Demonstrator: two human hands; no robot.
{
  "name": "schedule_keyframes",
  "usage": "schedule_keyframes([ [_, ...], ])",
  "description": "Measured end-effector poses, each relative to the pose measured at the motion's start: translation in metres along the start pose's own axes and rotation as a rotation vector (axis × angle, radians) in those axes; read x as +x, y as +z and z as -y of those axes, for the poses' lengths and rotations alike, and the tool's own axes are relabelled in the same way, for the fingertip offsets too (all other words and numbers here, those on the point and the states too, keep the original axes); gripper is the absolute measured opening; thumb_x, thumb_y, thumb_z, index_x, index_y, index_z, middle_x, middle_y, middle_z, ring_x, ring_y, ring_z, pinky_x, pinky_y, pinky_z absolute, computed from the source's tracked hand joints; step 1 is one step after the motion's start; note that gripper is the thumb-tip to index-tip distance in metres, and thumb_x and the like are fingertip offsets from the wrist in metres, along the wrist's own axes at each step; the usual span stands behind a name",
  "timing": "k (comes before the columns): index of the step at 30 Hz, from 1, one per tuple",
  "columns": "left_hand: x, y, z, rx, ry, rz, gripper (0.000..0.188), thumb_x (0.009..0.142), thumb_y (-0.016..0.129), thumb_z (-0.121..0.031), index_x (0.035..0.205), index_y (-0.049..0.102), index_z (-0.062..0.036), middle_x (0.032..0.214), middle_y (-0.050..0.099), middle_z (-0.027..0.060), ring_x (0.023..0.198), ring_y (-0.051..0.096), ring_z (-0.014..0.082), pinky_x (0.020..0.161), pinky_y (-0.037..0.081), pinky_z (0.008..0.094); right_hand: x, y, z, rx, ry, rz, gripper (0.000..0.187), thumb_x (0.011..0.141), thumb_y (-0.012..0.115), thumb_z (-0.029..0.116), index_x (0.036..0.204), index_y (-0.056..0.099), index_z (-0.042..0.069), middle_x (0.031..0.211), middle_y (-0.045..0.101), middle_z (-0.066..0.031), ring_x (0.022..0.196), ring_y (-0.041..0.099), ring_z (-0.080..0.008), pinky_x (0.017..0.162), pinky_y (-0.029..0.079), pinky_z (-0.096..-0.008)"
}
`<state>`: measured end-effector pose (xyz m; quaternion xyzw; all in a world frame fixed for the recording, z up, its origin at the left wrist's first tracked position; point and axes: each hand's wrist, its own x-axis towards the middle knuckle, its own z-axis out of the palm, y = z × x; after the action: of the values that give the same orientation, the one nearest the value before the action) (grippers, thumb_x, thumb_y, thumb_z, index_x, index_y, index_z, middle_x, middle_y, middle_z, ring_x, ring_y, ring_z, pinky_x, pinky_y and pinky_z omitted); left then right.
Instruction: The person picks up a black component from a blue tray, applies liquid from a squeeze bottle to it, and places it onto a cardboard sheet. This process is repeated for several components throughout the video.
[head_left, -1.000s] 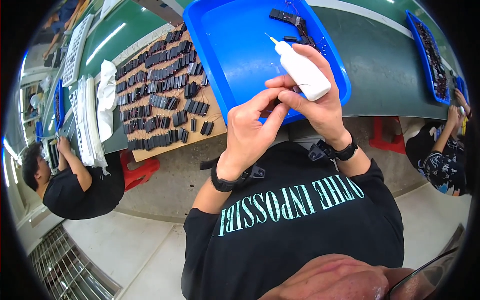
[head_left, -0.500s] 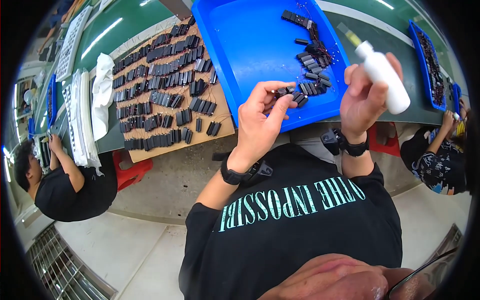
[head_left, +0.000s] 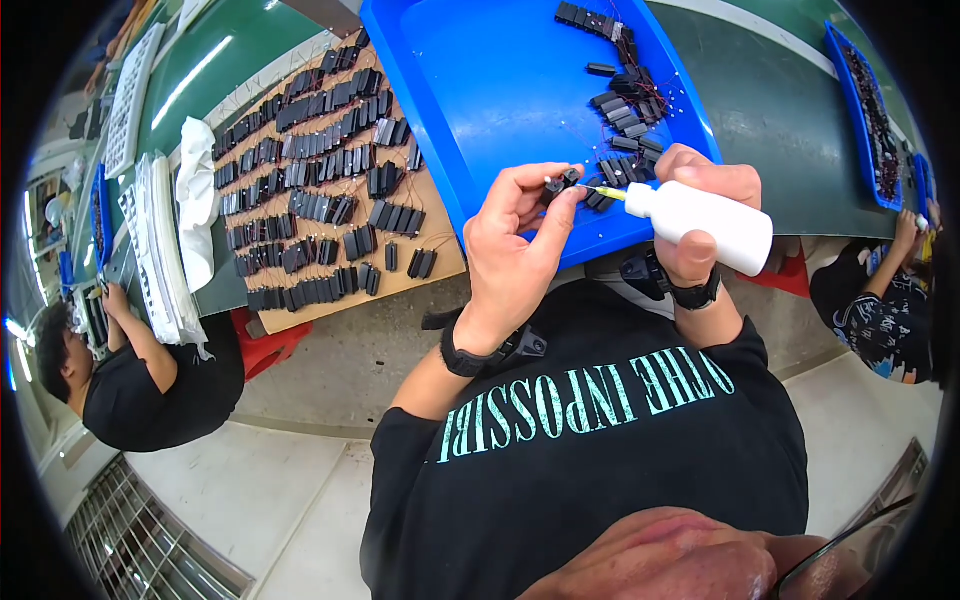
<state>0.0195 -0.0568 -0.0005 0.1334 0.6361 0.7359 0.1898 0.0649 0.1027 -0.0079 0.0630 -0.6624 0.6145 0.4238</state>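
My left hand (head_left: 520, 225) pinches small black blocks (head_left: 558, 186) between thumb and fingers, above the near edge of a blue tray (head_left: 470, 110). In my right hand (head_left: 705, 205) lies a white squeeze bottle (head_left: 715, 225), tilted nearly on its side. Its thin needle tip with a yellowish base (head_left: 608, 192) points left and reaches the held blocks; whether it touches them I cannot tell. More black blocks with thin wires (head_left: 628, 115) lie along the right side of the tray, just beyond my hands.
Left of the tray, a brown board (head_left: 440, 230) carries rows of wired black blocks. White sheets (head_left: 170, 250) are beside it. Another blue tray (head_left: 865, 120) sits at the far right. One person (head_left: 150, 370) works at left, another (head_left: 880, 310) at right. Red stools (head_left: 268, 343) stand under the table.
My right hand has swung the bottle down and left, from raised and tip-up to nearly level, its tip now at the blocks. My left hand has stayed almost in place, holding them.
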Motion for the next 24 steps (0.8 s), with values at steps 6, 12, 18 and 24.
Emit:
schedule_keyframes([
  [6,0.0,-0.002,0.002,0.081,0.017,0.046,0.021,0.09,0.06,0.001,0.11,0.054,0.0032,0.107,0.067,0.0141,0.093,0.066,0.0141,0.07,0.055,0.0224,-0.004,-0.004,-0.005,-0.079,-0.01,-0.016,0.053,0.081,0.07,0.049,0.1,0.052,0.003,0.064,0.041,-0.0006,0.055,0.038,-0.0114,0.052,0.031,-0.0283],
  [12,0.0,-0.002,0.001,0.132,0.016,0.061,0.021,0.091,0.059,0.001,0.111,0.052,0.0035,0.109,0.066,0.0166,0.094,0.067,0.0165,0.069,0.056,0.023,-0.004,-0.003,-0.005,-0.105,0.035,-0.049,0.051,0.081,0.07,0.047,0.099,0.053,0.002,0.064,0.043,-0.0012,0.054,0.04,-0.0115,0.051,0.033,-0.0274],
  [18,-0.001,-0.001,0.002,0.101,0.03,0.06,0.021,0.091,0.059,0.001,0.11,0.053,0.0038,0.108,0.066,0.0169,0.095,0.067,0.0169,0.071,0.056,0.023,-0.004,-0.008,-0.009,-0.076,-0.005,0.001,0.047,0.081,0.07,0.042,0.097,0.054,0.0,0.072,0.048,-0.0043,0.057,0.046,-0.0124,0.053,0.037,-0.0265],
  [24,-0.001,-0.001,0.001,0.112,0.016,0.061,0.02,0.091,0.059,0.001,0.11,0.052,0.0038,0.109,0.066,0.0172,0.095,0.067,0.0172,0.072,0.056,0.0234,-0.007,-0.009,-0.011,-0.088,-0.012,0.012,0.042,0.08,0.071,0.035,0.093,0.058,-0.003,0.085,0.056,-0.009,0.067,0.058,-0.016,0.059,0.047,-0.0256],
])
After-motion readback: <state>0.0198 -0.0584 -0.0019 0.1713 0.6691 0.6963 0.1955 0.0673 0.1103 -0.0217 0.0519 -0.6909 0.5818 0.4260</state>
